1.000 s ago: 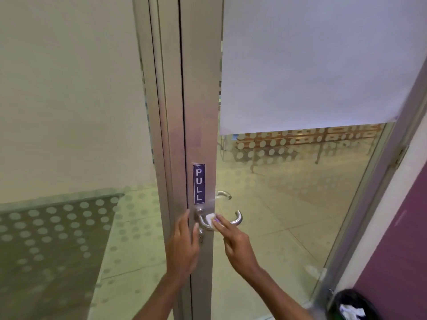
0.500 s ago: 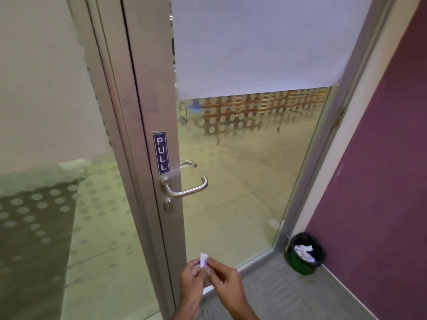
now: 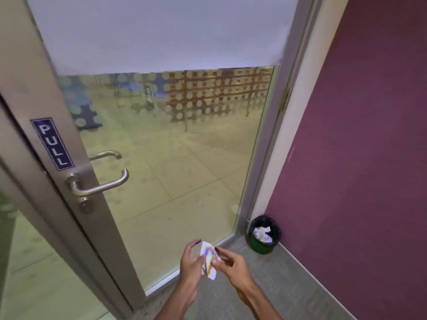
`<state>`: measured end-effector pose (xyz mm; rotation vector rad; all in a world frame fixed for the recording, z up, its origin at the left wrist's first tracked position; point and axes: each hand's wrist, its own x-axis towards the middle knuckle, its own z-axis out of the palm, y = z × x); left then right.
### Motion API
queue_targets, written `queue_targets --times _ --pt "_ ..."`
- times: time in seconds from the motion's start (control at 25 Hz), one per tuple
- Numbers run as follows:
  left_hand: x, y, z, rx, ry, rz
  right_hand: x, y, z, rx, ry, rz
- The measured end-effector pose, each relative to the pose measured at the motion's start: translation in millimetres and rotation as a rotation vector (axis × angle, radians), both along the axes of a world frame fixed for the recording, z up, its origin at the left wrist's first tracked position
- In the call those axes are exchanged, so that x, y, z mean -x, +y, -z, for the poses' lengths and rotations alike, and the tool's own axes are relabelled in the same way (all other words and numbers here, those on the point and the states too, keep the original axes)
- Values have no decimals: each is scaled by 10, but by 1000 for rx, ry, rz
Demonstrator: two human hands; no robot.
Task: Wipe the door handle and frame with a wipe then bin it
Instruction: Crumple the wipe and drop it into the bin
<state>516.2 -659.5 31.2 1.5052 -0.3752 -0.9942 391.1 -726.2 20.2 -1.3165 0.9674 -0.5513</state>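
A small white wipe (image 3: 209, 262) is pinched between my left hand (image 3: 193, 264) and my right hand (image 3: 232, 265), low in front of the glass door. The metal lever handle (image 3: 99, 187) sits on the silver door frame (image 3: 76, 125) at the left, well above and left of both hands, below a blue PULL sticker (image 3: 52, 144). A small bin (image 3: 265, 234) with a black liner and crumpled paper inside stands on the floor in the corner, to the right of my hands.
The glass door panel (image 3: 175, 158) with frosted dots fills the middle. A purple wall (image 3: 369, 135) runs along the right. Grey carpet (image 3: 288, 285) lies under my hands and in front of the bin. A keyhole (image 3: 86, 206) sits below the handle.
Both hands left the handle and dropped low with the wipe between them. The view swung right and down, bringing the bin and purple wall further into sight.
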Motion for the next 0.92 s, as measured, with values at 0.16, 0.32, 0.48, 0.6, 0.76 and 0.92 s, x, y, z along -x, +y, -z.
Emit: queue_targets --times 0.16,0.32,0.48,0.6,0.76,0.92 --pt "521 -497 -42 8 -24 56 503 -435 10 73 47 -36" --pt "884 -944 46 -14 -106 148 855 -776 16 128 133 41" --pt "1113 -1430 141 -79 -193 263 1101 -1172 38 130 203 126" --pt "1198 -1781 237 -112 -204 361 1193 -1494 97 125 256 214" --pt "1232 -2348 306 -146 -146 419 1210 -1995 134 204 383 261" --pt "1110 -3054 297 -212 -75 342 1088 -2595 168 294 454 137"
